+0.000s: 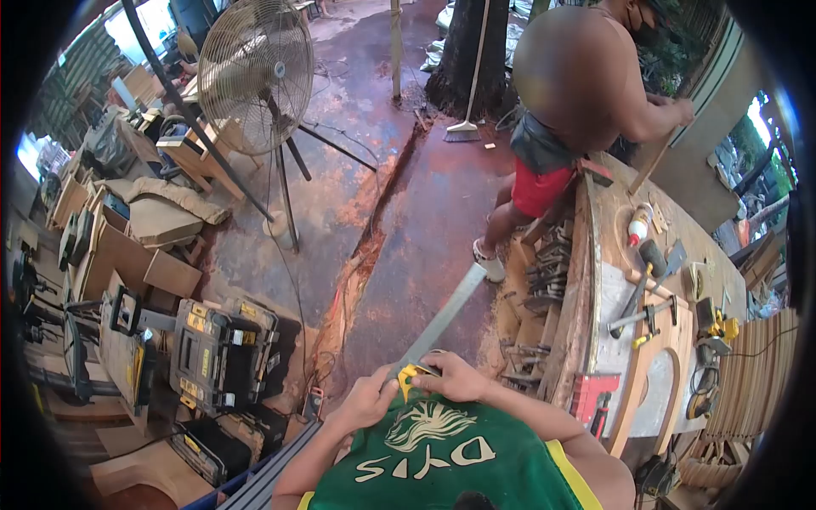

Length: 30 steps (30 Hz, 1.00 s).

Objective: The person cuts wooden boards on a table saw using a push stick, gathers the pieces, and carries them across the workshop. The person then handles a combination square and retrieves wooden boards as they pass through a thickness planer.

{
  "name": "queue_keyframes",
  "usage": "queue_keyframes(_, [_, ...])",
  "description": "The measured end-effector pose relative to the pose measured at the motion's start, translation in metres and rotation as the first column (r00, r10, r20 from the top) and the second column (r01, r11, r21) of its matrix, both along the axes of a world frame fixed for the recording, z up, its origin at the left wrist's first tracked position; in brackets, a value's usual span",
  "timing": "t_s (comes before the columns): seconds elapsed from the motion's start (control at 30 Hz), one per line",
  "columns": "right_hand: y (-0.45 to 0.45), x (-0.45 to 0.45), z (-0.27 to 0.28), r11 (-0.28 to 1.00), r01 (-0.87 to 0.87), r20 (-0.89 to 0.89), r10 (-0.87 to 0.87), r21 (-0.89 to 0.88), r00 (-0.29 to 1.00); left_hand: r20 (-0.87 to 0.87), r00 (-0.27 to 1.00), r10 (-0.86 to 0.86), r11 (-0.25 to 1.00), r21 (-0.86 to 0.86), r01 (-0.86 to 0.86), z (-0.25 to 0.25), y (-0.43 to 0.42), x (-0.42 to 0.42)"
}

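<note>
A long flat grey strip (446, 314), shaped like a saw blade, points forward and up from in front of my chest. At its near end is a small yellow piece (407, 375), perhaps part of a handle; I cannot tell its kind. My left hand (372, 401) is closed around the near end of the strip, thumb beside the yellow piece. My right hand (452, 379) is closed at the other side of the yellow piece, with its fingertips partly hidden.
A workbench (614, 293) on my right carries a hammer, a clamp (644, 320), a red-capped bottle (639, 224) and a curved wooden frame. A co-worker (565, 85) stands at its far end. A fan (255, 76) stands ahead left; tool cases (204, 357) are stacked left. Cords cross the floor.
</note>
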State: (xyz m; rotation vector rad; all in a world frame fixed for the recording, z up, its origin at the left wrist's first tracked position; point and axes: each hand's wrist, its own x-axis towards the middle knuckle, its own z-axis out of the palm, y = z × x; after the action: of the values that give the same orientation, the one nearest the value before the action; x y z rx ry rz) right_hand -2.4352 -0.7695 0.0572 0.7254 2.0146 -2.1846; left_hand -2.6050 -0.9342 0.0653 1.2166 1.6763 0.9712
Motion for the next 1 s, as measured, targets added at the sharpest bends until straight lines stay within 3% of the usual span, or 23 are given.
queue_keyframes(0.17, [0.08,-0.034,-0.036,0.927,0.214,-0.02,-0.219,0.308,0.976,-0.027,0.995,-0.099,0.994,0.038,0.1,-0.008,0.113,-0.049])
queue_keyframes(0.2, [0.112,-0.042,-0.043,0.956,0.153,0.051,-0.171,0.252,0.984,-0.03,0.995,-0.092,0.994,0.05,0.094,-0.012,0.141,-0.06])
queue_keyframes(0.3, [0.197,-0.077,-0.045,0.943,0.334,-0.121,-0.332,0.0,0.936,-0.076,0.996,-0.037,0.996,0.079,0.043,-0.028,0.226,-0.091])
queue_keyframes(0.4, [0.293,-0.122,0.004,0.86,0.377,-0.12,-0.358,0.345,0.926,-0.201,0.979,0.026,0.998,0.065,-0.013,-0.036,0.318,-0.124])
queue_keyframes(0.47, [0.352,-0.143,0.009,0.862,0.407,-0.151,-0.378,0.303,0.914,-0.271,0.962,0.038,0.999,0.012,-0.037,-0.01,0.376,-0.151])
queue_keyframes(0.5, [0.379,-0.157,0.007,0.867,0.409,-0.172,-0.374,0.283,0.911,-0.224,0.973,0.05,0.999,0.0,-0.052,0.001,0.398,-0.164])
queue_keyframes(0.63, [0.471,-0.229,0.04,0.928,0.368,-0.303,-0.333,0.065,0.893,-0.105,0.979,0.176,0.982,-0.056,-0.182,0.023,0.464,-0.214])
queue_keyframes(0.73, [0.532,-0.284,0.042,0.947,0.319,-0.287,-0.315,-0.035,0.905,-0.098,0.962,0.253,0.953,-0.147,-0.265,0.031,0.515,-0.255])
queue_keyframes(0.83, [0.599,-0.341,0.027,0.959,0.269,-0.291,-0.233,0.09,0.928,-0.084,0.957,0.279,0.936,-0.201,-0.29,0.011,0.567,-0.306])
queue_keyframes(0.9, [0.655,-0.386,0.0,0.964,0.147,-0.233,-0.094,0.223,0.968,-0.047,0.968,0.245,0.943,-0.219,-0.249,0.001,0.609,-0.348])
queue_keyframes(1.0, [0.729,-0.461,-0.01,0.932,0.048,-0.135,0.001,0.358,0.991,0.018,0.973,0.232,0.968,-0.104,-0.228,-0.009,0.702,-0.422])
